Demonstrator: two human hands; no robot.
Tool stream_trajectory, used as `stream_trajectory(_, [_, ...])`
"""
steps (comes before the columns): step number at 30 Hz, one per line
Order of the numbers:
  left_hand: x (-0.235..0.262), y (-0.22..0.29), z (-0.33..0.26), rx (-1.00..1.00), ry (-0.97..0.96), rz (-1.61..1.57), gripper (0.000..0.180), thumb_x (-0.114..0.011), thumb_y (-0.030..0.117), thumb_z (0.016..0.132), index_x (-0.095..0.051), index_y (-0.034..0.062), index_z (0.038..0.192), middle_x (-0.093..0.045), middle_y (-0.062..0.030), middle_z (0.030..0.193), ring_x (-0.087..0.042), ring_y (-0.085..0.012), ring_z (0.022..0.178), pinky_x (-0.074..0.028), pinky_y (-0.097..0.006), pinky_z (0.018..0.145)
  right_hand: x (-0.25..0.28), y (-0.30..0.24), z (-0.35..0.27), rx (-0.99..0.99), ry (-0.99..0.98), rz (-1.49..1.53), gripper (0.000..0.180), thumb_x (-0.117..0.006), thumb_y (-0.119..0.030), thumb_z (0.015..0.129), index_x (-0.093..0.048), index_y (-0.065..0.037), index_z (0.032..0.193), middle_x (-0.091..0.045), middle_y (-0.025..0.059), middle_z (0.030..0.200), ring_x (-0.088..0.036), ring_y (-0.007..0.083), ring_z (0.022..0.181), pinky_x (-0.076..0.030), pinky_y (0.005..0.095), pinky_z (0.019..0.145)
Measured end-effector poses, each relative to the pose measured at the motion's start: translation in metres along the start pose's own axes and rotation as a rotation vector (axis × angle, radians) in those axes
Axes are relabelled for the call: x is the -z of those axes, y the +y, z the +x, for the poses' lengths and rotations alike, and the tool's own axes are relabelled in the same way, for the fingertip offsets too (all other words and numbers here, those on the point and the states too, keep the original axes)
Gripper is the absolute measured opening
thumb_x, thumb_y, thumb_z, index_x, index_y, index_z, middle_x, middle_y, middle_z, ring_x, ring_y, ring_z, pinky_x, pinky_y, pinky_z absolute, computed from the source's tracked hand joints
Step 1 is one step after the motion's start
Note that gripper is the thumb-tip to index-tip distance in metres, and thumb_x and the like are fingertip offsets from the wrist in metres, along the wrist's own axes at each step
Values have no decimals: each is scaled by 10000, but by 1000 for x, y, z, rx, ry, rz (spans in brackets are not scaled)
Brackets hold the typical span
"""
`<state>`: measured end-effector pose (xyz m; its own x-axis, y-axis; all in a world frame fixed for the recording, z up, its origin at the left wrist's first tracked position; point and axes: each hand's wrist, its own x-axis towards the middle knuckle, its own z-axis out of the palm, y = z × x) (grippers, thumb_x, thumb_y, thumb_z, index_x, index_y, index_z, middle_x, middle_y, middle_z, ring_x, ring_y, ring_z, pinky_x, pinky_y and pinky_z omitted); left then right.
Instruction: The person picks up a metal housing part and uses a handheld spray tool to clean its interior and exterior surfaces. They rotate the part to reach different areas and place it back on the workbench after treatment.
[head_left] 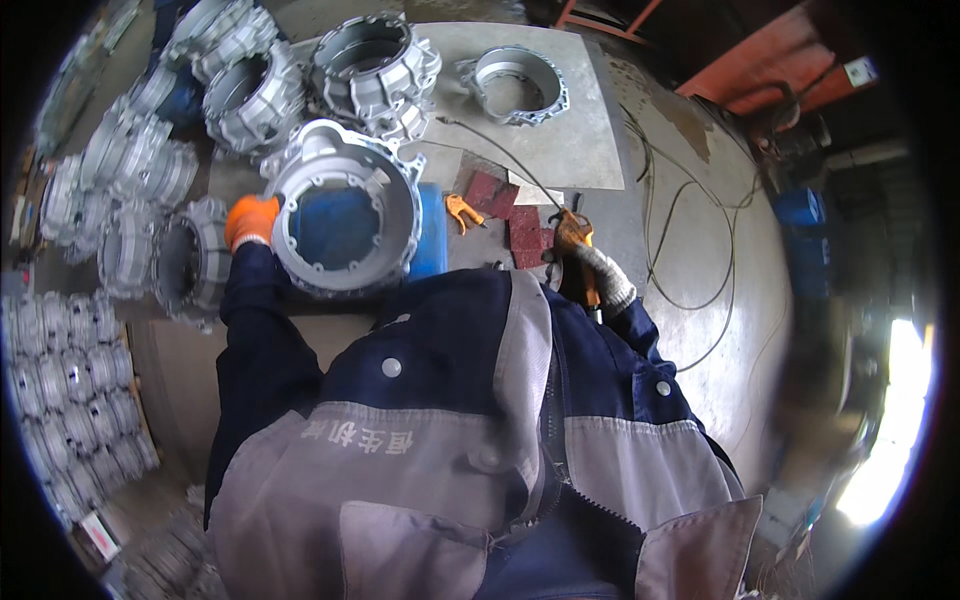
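Left of the large silver ring-shaped metal casting (402,225) I see similar dull-silver metal castings (130,155) crowded together. The ring rests over a blue block (430,240), the orange-gloved left hand (251,221) closed on its left rim. Just right of the ring lies a small orange pistol-shaped tool (463,210); farther right, the gloved right hand (574,235) is wrapped round an orange-bodied tool (592,291). I'd judge the step is steadying the ring, tool ready; the next move calls for careful aim.
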<state>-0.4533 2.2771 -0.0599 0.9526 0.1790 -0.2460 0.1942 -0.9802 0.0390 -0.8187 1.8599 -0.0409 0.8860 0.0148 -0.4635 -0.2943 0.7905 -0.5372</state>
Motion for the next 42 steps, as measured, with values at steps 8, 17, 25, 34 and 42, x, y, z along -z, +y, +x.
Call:
stream_trajectory(8, [26, 59, -103, -247, 306, -80, 433, -643, 446, 721, -642, 61, 921, -646, -214, 926, -614, -406, 880, -479, -496, 728, 2, -28, -7, 181, 43, -431, 753, -511, -619, 846, -411, -24, 1295, -575, 103, 1074, -572, 210, 931, -499, 342, 806])
stream_trajectory(17, [-11, 111, -207, -419, 603, -116, 450, -633, 443, 752, -604, 41, 950, -654, -172, 748, -638, -351, 707, -493, -462, 632, -47, -85, -61, 152, -117, -761, 695, -453, -587, 894, -514, 46, 1174, -620, 148, 897, -598, 177, 609, -504, 294, 534])
stream_trajectory(25, [-12, 118, -224, -419, 600, -59, 382, -621, 406, 765, -613, 45, 889, -650, -145, 681, -642, -326, 646, -492, -437, 593, -71, -85, -56, 43, -94, -1198, 660, -411, -580, 915, -613, 45, 990, -613, 87, 669, -588, 147, 546, -485, 257, 524])
stream_trajectory(34, [-14, 113, -216, -417, 627, -109, 382, -631, 399, 753, -606, 40, 880, -647, -160, 713, -638, -341, 693, -486, -456, 622, -58, -66, -25, 223, -230, -1336, 638, -403, -560, 927, -592, 33, 1069, -609, 89, 688, -577, 143, 532, -478, 256, 526])
stream_trajectory(42, [9, 87, -185, -486, 505, -150, 342, -663, 365, 728, -576, 45, 812, -630, -186, 770, -608, -393, 761, -477, -478, 675, -40, -74, -64, 64, -146, -880, 549, -417, -487, 952, -526, -4, 1190, -627, 89, 843, -598, 131, 574, -483, 246, 519])
